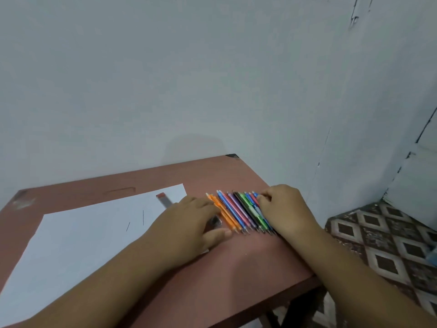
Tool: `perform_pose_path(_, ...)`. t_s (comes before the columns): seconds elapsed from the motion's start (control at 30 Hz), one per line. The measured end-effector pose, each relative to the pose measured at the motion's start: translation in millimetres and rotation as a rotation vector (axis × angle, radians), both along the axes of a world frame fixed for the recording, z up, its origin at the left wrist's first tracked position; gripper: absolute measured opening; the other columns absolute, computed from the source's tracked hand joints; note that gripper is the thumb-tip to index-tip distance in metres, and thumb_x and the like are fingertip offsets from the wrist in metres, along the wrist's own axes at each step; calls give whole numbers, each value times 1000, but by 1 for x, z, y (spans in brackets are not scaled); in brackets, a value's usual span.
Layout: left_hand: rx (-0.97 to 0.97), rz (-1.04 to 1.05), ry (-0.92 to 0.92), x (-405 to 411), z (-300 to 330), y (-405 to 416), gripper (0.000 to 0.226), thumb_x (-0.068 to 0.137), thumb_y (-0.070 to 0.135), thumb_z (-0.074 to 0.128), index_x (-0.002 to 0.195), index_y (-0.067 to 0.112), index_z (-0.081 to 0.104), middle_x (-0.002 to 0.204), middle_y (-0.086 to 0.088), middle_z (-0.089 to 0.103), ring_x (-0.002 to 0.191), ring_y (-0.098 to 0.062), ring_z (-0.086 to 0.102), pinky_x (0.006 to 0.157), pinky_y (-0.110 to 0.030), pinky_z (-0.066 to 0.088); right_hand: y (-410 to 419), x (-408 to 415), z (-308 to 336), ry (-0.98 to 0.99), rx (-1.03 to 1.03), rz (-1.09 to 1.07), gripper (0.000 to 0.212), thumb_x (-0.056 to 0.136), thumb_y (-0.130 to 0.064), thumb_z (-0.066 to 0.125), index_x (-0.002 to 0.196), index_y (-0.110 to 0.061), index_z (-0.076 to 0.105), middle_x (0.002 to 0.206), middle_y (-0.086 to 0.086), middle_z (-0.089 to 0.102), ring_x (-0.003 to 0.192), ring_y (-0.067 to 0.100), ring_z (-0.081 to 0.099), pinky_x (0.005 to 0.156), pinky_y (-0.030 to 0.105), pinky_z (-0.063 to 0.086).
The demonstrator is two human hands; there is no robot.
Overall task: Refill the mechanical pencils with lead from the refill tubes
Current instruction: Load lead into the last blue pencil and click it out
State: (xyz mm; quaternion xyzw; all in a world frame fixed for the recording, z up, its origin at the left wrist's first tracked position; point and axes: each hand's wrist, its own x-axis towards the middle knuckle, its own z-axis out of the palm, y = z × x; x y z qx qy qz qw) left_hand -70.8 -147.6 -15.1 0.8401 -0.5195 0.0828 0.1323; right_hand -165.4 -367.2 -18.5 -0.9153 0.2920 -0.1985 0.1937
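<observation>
My left hand (189, 223) lay flat and spread against the row of coloured plastic mechanical pencils (241, 213); my right hand (283, 209) pinched the row's far-side pencil. I judged a careless nudge could roll pencils off the reddish-brown worktop (236, 268), or sweep the two thin loose leads (136, 221) off the white paper sheet (82, 245).

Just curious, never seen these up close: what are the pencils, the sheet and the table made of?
Pencils: likely plastic, bright solid colours with a slight gloss. Sheet: paper, thin, flat, matte white. Table: probably painted or laminated wood, matte reddish-brown, worn at the corners.
</observation>
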Motion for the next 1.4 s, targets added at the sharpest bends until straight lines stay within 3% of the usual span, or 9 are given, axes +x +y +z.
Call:
perform_pose_path(0.13,-27,1,16,3,-2,2,60,90,76,38,136,42,52,136,20,56,120,-1,47,96,-23,45,9,-2,3,-4,50,57,50,99,-44,55,144,-23,52,134,1,55,122,18,54,101,36,49)
perform_pose_path(0.3,-41,42,39,10,-5,8,60,86,77,34,128,43,58,128,23,60,114,1,48,93,-24,47,24,-2,6,26,56,116,78,86,-69,61,152,-34,36,143,-3,48,131,17,48,105,39,50)
perform_pose_path(0.37,-74,91,73,19,-7,13,51,88,72,44,128,43,59,131,25,57,119,1,47,97,-26,45,32,1,7,107,-9,110,85,82,-77,57,152,-35,34,143,-2,45,131,20,45,105,39,48)
perform_pose_path(0.57,-162,133,203,44,-12,26,35,89,60,61,123,50,63,127,30,60,116,5,48,100,-28,46,50,16,0,190,-126,146,71,82,-75,51,142,-40,38,133,-2,48,123,22,41,102,37,39)
perform_pose_path(0.73,-128,60,98,40,-13,26,36,91,53,61,127,47,64,131,25,62,121,1,51,103,-24,38,49,27,-1,210,-132,166,70,83,-73,48,144,-41,36,134,0,47,124,23,40,104,38,36)
perform_pose_path(0.93,-15,55,84,42,-17,20,57,86,68,26,132,54,56,140,14,57,122,-14,55,100,-40,42,48,32,3,286,-131,180,68,91,-67,43,152,-41,30,143,2,38,131,26,34,109,41,32)
perform_pose_path(1.07,-33,71,103,42,-16,23,62,82,72,24,130,53,58,143,16,54,127,-9,49,106,-36,39,49,36,2,305,-166,157,63,93,-59,40,151,-37,33,144,5,38,131,27,34,108,41,32)
perform_pose_path(1.3,-123,46,149,40,-13,26,60,81,72,30,121,46,67,136,24,56,122,2,45,100,-24,34,44,44,2,368,-201,165,63,95,-57,37,154,-37,29,141,9,42,127,27,38,103,40,35)
perform_pose_path(1.4,-152,48,177,43,-15,27,59,82,72,33,124,46,65,137,27,54,126,4,44,109,-30,38,43,47,4,394,-209,184,60,94,-56,37,152,-38,31,136,8,43,124,27,39,100,40,35)
